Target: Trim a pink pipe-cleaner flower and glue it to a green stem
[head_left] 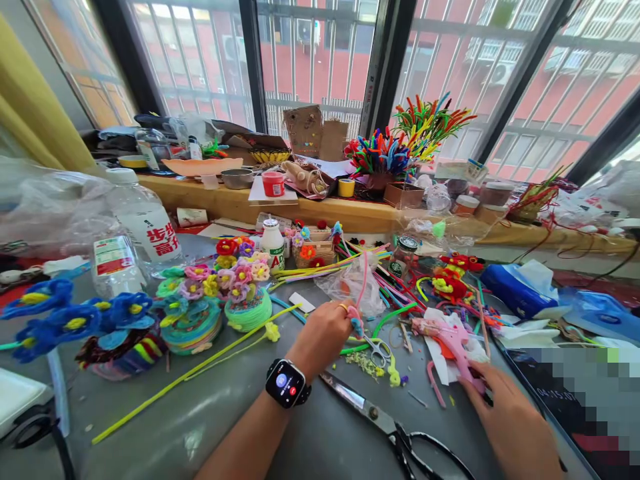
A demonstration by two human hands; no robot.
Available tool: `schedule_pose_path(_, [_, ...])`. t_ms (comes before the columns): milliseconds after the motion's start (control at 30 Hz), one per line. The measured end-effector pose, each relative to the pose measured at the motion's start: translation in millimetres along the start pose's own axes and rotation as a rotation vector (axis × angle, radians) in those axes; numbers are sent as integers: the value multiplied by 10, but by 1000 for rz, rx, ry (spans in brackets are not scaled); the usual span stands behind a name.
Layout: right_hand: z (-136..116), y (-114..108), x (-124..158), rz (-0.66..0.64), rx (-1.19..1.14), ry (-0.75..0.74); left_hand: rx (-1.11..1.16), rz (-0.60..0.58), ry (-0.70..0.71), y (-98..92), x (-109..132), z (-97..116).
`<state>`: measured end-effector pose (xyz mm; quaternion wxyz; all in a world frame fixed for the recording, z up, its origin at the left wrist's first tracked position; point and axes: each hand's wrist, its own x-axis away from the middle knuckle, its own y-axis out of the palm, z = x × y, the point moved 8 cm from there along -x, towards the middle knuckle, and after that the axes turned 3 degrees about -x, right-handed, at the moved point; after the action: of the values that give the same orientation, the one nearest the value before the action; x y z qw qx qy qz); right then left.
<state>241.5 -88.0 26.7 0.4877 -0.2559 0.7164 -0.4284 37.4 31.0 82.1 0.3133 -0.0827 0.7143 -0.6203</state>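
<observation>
My left hand (323,337), with a smartwatch (286,385) on the wrist, is closed on a pink pipe cleaner (363,280). One end of it stands straight up, and a small pink and blue twisted bit shows by the fingers. My right hand (510,410) grips the handle of a pink hot glue gun (457,343), whose nozzle lies over white paper. Small scissors (379,352) rest just beyond my left hand. Large black-handled scissors (373,410) lie between my forearms. A long yellow-green pipe cleaner (195,373) stretches across the table to the left.
Pots of pipe-cleaner flowers (245,310) and blue flowers (75,320) stand left, near plastic bottles (150,230). A glass jar (403,257) and loose pipe cleaners lie behind. At right are a blue tissue pack (517,287) and a dark screen (545,393). A cluttered wooden sill (210,200) runs behind.
</observation>
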Motion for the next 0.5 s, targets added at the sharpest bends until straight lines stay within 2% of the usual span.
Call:
schedule_pose_path(167, [61, 6, 50, -24, 37, 136, 18, -11, -20, 23, 0, -28])
schedule_pose_path(500, [63, 61, 88, -31, -9, 77, 33, -29, -16, 69, 5, -35])
